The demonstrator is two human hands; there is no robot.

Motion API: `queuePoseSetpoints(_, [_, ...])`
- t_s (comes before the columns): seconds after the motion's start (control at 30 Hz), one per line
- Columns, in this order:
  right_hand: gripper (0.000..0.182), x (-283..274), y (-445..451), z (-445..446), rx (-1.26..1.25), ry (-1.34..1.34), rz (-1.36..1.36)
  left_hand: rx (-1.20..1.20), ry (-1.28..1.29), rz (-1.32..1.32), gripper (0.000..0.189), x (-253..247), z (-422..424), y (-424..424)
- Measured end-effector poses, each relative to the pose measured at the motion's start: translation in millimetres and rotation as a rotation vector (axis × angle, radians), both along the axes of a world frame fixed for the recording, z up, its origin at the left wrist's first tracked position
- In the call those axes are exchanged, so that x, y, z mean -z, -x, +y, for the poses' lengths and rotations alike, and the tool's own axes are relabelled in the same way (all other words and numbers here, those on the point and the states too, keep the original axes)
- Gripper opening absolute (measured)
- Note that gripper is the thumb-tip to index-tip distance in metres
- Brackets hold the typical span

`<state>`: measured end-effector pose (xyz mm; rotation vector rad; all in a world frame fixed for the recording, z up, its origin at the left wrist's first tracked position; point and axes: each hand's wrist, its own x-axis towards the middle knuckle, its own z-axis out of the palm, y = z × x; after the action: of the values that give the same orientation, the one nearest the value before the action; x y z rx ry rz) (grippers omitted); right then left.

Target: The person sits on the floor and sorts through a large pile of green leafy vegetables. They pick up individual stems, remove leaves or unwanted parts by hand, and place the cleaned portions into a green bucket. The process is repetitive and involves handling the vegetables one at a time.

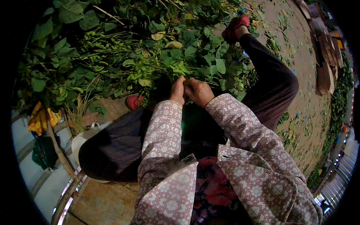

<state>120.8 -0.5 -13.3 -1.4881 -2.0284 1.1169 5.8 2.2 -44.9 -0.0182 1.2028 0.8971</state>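
My left hand [177, 91] and my right hand [200, 91] are close together in front of my lap, with their fingers curled inward and thumbs near each other. Between and just beyond the fingertips is a leafy bean plant with plump green pods [179, 68], probably soybeans; thin stems stick out past my right hand. My own fingers hide the exact grip. More bright green pods [140, 71] hang just left of my hands. Farther left lies a heap of pods on stems [104, 45], among cut plants with broad green leaves [189, 51].
A white plastic bucket [77, 143] stands by my left leg. My red shoes [134, 101] touch the plant heap. Leaf litter covers the ground [301, 107] on the right, beside cardboard boxes [324, 78]. A wooden pole [57, 146] and yellow cloth [42, 119] are at left.
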Motion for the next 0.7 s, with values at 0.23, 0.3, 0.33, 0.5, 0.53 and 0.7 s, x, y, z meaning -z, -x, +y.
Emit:
queuePoseSetpoints(0.23, [0.042,13,-1,5,0.232,0.066,0.008,0.079,-0.062,-0.158,0.012,24,-1,10])
queuePoseSetpoints(0.3, [0.042,16,-3,4,0.232,0.087,0.006,0.046,-0.104,-0.178,0.012,20,-2,8])
queuePoseSetpoints(0.33, [0.042,16,-5,5,0.200,0.081,0.033,0.028,-0.125,-0.187,0.012,19,-3,8])
queuePoseSetpoints(0.5, [0.034,2,-10,31,0.032,-0.091,-0.053,0.056,-0.214,-0.210,0.015,18,-5,14])
queuePoseSetpoints(0.53, [0.034,0,-4,37,-0.014,-0.151,0.019,0.058,-0.203,-0.183,0.016,10,-4,13])
queuePoseSetpoints(0.7, [0.033,-5,28,74,-0.129,0.013,-0.125,0.657,-0.500,0.459,0.017,29,-10,21])
